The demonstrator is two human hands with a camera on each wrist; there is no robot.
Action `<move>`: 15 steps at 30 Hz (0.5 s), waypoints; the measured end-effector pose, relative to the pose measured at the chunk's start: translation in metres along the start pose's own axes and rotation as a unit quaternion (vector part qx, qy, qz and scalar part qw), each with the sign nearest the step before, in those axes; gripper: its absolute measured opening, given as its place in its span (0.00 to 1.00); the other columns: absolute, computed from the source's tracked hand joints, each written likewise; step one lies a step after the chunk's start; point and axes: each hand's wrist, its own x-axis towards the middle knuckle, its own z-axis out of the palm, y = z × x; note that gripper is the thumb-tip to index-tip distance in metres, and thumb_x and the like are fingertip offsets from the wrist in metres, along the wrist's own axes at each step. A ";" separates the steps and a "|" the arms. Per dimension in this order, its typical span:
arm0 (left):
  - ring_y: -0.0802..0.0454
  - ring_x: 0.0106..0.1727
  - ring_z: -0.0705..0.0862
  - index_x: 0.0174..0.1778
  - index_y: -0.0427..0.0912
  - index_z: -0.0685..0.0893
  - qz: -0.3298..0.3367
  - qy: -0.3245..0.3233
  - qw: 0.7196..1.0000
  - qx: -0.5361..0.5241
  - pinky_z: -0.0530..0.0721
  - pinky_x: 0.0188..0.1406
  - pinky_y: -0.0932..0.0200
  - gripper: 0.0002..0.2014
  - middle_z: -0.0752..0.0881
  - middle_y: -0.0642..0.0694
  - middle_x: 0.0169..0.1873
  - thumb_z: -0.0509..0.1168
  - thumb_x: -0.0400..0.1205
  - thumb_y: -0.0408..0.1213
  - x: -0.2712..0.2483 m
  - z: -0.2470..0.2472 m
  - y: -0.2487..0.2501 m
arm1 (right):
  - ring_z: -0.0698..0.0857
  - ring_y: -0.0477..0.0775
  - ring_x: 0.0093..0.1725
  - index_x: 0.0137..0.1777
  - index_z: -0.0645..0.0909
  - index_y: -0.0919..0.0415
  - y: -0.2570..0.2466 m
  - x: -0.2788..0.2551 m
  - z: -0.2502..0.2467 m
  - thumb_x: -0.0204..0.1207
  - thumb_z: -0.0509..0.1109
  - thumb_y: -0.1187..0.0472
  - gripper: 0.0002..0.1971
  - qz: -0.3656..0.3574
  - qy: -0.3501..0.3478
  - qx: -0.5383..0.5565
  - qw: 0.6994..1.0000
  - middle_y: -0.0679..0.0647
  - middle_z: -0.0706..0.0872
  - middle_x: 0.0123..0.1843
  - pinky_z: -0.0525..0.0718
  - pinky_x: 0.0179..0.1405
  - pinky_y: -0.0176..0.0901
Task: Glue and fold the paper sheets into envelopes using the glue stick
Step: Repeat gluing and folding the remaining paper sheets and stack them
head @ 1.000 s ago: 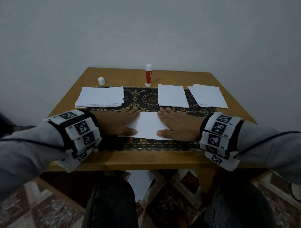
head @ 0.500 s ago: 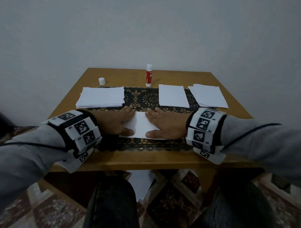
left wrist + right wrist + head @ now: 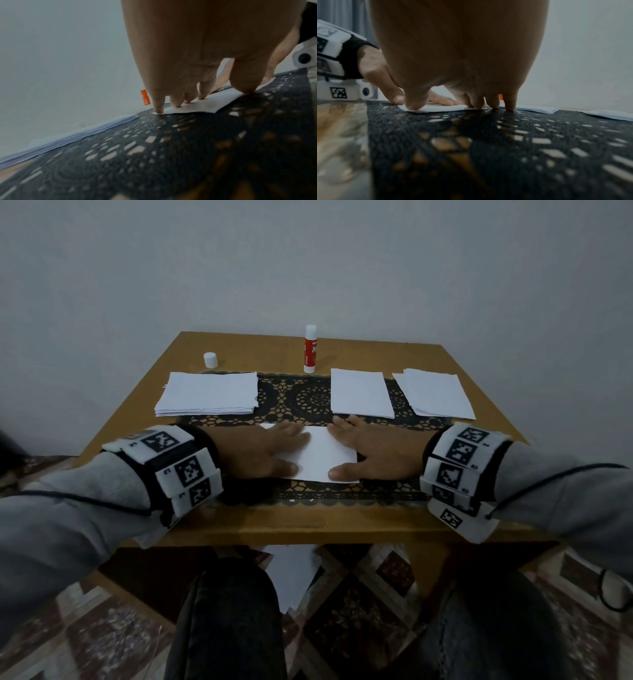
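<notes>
**A:** Where is the paper the person is working on?

**B:** A folded white sheet (image 3: 322, 455) lies flat on a black lace runner (image 3: 308, 398) near the front edge of a wooden table (image 3: 274, 350). The left hand (image 3: 260, 448) covers the sheet's left end and the right hand (image 3: 370, 450) its right end.

**A:** How are the fingers placed?

**B:** Both hands are flat, fingers straight and slightly spread, pressing down and gripping nothing. The left wrist view shows the fingertips (image 3: 158, 110) and thumb planted on the sheet's edge. The right wrist view shows the right thumb (image 3: 415, 105) on a near corner, with the outermost finger touching the runner just off the paper.

**A:** What else is on the table?

**B:** Behind the sheet, a stack of paper (image 3: 209, 398) sits to the left. One folded piece (image 3: 359, 397) and a small pile of others (image 3: 435, 397) sit to the right. The glue stick (image 3: 310, 349) stands upright at the back, uncapped it seems, since a small white cap (image 3: 210, 360) sits apart to its left.

**A:** What could go wrong from here?

**B:** The sheet looks thin and light. If one hand lifts early, a freshly glued flap may spring open. Uneven pressure could slide the layers askew on the bumpy lace. Glue squeezed past an edge might stick paper to runner. The open stick may also dry out.
</notes>
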 end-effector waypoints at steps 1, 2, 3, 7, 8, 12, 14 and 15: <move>0.54 0.83 0.38 0.84 0.52 0.40 -0.017 0.001 1.000 0.005 0.44 0.81 0.50 0.34 0.36 0.51 0.83 0.49 0.87 0.54 0.000 -0.001 -0.003 | 0.40 0.53 0.86 0.86 0.38 0.56 0.000 0.000 0.000 0.78 0.54 0.31 0.47 0.000 0.002 0.004 1.000 0.51 0.37 0.87 0.47 0.83 0.52; 0.51 0.84 0.38 0.84 0.50 0.39 -0.034 0.002 0.999 0.015 0.45 0.81 0.48 0.34 0.35 0.49 0.83 0.49 0.87 0.54 0.000 -0.002 -0.007 | 0.40 0.53 0.86 0.86 0.38 0.56 0.001 0.000 0.000 0.78 0.55 0.31 0.47 0.001 0.003 0.006 1.000 0.51 0.37 0.87 0.47 0.83 0.53; 0.50 0.84 0.38 0.84 0.49 0.38 -0.049 0.000 0.999 0.024 0.45 0.81 0.46 0.34 0.35 0.48 0.83 0.48 0.87 0.55 0.000 -0.002 -0.009 | 0.40 0.54 0.86 0.86 0.38 0.56 0.001 0.000 0.001 0.78 0.55 0.31 0.47 0.002 0.004 0.009 1.000 0.51 0.38 0.87 0.47 0.83 0.53; 0.50 0.83 0.35 0.83 0.53 0.37 -0.040 -0.014 0.999 0.004 0.44 0.81 0.44 0.36 0.34 0.49 0.83 0.52 0.86 0.54 -0.003 -0.002 -0.017 | 0.39 0.55 0.86 0.86 0.38 0.56 0.004 0.002 0.002 0.79 0.54 0.31 0.47 0.016 0.006 0.012 1.000 0.51 0.37 0.87 0.48 0.84 0.58; 0.52 0.83 0.34 0.83 0.56 0.39 -0.027 -0.013 0.999 -0.016 0.43 0.81 0.45 0.36 0.34 0.51 0.82 0.54 0.86 0.52 -0.005 -0.002 -0.019 | 0.39 0.55 0.86 0.86 0.38 0.57 0.005 0.003 0.002 0.79 0.53 0.31 0.46 0.019 0.005 0.010 1.000 0.51 0.37 0.87 0.48 0.84 0.59; 0.52 0.83 0.35 0.83 0.57 0.41 -0.023 0.000 0.999 -0.032 0.43 0.81 0.45 0.36 0.35 0.53 0.82 0.58 0.86 0.48 -0.007 -0.002 -0.022 | 0.39 0.55 0.86 0.86 0.37 0.58 0.005 0.002 0.001 0.78 0.55 0.30 0.48 0.017 0.002 0.008 1.000 0.51 0.37 0.87 0.49 0.84 0.59; 0.52 0.84 0.38 0.84 0.53 0.40 -0.039 0.009 0.999 -0.011 0.46 0.81 0.44 0.36 0.36 0.51 0.83 0.57 0.86 0.49 -0.004 -0.002 -0.019 | 0.40 0.55 0.86 0.86 0.37 0.58 0.004 0.001 0.001 0.77 0.56 0.30 0.49 0.016 0.002 0.008 1.000 0.51 0.37 0.87 0.49 0.84 0.59; 0.51 0.84 0.41 0.84 0.50 0.41 -0.045 0.021 0.999 -0.006 0.49 0.82 0.46 0.36 0.39 0.51 0.84 0.56 0.87 0.48 -0.003 -0.002 -0.017 | 0.40 0.55 0.86 0.86 0.38 0.58 0.005 0.001 0.001 0.77 0.56 0.30 0.49 0.018 0.005 0.012 1.000 0.51 0.37 0.87 0.49 0.84 0.58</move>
